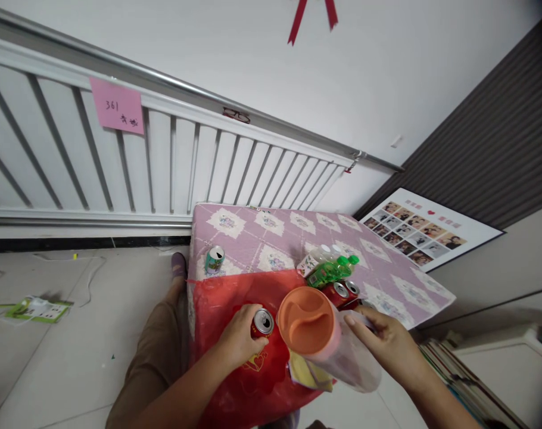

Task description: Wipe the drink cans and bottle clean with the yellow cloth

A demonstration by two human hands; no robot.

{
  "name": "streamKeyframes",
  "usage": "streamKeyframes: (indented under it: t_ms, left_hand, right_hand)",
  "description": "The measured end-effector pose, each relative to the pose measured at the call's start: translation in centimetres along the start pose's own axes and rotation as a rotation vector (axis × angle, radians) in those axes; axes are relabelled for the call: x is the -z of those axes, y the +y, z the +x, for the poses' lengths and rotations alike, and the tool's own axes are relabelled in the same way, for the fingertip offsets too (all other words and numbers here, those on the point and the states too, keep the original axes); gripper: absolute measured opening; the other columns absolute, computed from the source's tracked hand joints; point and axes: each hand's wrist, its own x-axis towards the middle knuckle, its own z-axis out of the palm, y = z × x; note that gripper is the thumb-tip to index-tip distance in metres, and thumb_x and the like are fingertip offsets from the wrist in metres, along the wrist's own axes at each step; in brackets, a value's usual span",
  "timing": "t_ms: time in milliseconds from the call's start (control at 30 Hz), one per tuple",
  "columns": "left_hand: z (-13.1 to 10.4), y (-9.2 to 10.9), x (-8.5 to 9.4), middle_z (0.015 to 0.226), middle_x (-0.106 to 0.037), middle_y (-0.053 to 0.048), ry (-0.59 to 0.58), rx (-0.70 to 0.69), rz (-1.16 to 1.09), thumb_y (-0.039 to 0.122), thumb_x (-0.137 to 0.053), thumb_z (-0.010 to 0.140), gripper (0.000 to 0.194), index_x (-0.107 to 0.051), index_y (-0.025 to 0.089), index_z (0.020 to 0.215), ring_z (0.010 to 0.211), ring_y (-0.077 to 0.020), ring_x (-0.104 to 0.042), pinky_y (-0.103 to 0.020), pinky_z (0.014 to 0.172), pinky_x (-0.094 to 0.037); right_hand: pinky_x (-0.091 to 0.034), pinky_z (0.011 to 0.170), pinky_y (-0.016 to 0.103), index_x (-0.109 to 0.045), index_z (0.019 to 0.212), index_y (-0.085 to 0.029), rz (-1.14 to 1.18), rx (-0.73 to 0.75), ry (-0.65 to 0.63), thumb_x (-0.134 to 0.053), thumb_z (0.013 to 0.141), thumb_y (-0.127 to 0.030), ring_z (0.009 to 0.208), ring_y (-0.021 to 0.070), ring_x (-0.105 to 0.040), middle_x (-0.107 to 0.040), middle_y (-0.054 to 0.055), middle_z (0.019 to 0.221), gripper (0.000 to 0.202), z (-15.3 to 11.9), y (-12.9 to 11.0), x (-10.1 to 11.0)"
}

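Observation:
My left hand (240, 335) is wrapped around a red soda can (264, 322), held upright with its opened top facing me. In my right hand (385, 335) is the handle of a clear plastic pitcher (358, 360) with an orange lid (304, 322). The pitcher is tilted, its lid toward the can, and a small gap shows between them. Below both hands lies a red plastic sheet or bag (221, 298) with a yellow heart print. A folded yellow cloth (310, 375) shows partly beneath the pitcher.
A teal can (215, 260) stands at the table's (289, 226) left. Behind the pitcher are red cans (340, 292), green-capped bottles (329, 272), and a white carton (307, 266). A white radiator (248, 164) runs along the wall; a photo board (418, 229) leans at right.

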Motion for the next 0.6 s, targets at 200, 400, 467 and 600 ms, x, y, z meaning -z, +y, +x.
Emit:
streamKeyframes:
  t_ms: [200, 400, 467, 600]
  left_hand:
    - [0.1, -0.2, 0.0, 0.116, -0.06, -0.005, -0.004, -0.01, 0.016, 0.009, -0.071, 0.062, 0.06, -0.054, 0.023, 0.118, 0.106, -0.0233, -0.055, -0.037, 0.097, -0.043]
    - [0.1, -0.3, 0.0, 0.12, -0.059, -0.006, -0.008, 0.014, 0.023, 0.01, -0.071, 0.062, 0.064, -0.052, 0.024, 0.121, 0.11, -0.0247, -0.054, -0.039, 0.1, -0.042]
    - [0.0, -0.2, 0.0, 0.121, -0.059, -0.006, -0.012, 0.017, 0.02, 0.01, -0.071, 0.062, 0.064, -0.052, 0.024, 0.121, 0.111, -0.0253, -0.054, -0.04, 0.101, -0.041]
    - [0.1, -0.2, 0.1, 0.119, -0.06, -0.006, -0.01, 0.019, 0.02, 0.01, -0.071, 0.061, 0.062, -0.053, 0.024, 0.119, 0.108, -0.0252, -0.055, -0.039, 0.099, -0.042]
  right_hand:
    - [-0.039, 0.043, 0.023, -0.063, 0.058, -0.02, -0.017, -0.001, -0.011, -0.062, 0.074, -0.056, 0.049, 0.0144, -0.051, -0.057, -0.002, 0.052, 0.039, 0.3, -0.3, -0.4]
    - [-0.037, 0.042, 0.023, -0.062, 0.057, -0.02, -0.053, 0.014, -0.027, -0.063, 0.074, -0.051, 0.048, 0.0139, -0.051, -0.057, -0.002, 0.051, 0.036, 0.8, -0.4, -0.8]
    - [-0.037, 0.042, 0.023, -0.062, 0.057, -0.02, -0.059, 0.027, -0.025, -0.063, 0.074, -0.05, 0.047, 0.0139, -0.05, -0.057, -0.002, 0.051, 0.035, 0.9, -0.6, -0.9]
    - [-0.038, 0.042, 0.023, -0.062, 0.055, -0.02, -0.076, 0.041, -0.046, -0.065, 0.073, -0.049, 0.047, 0.0144, -0.052, -0.058, -0.002, 0.051, 0.033, 1.2, -1.3, -0.9]
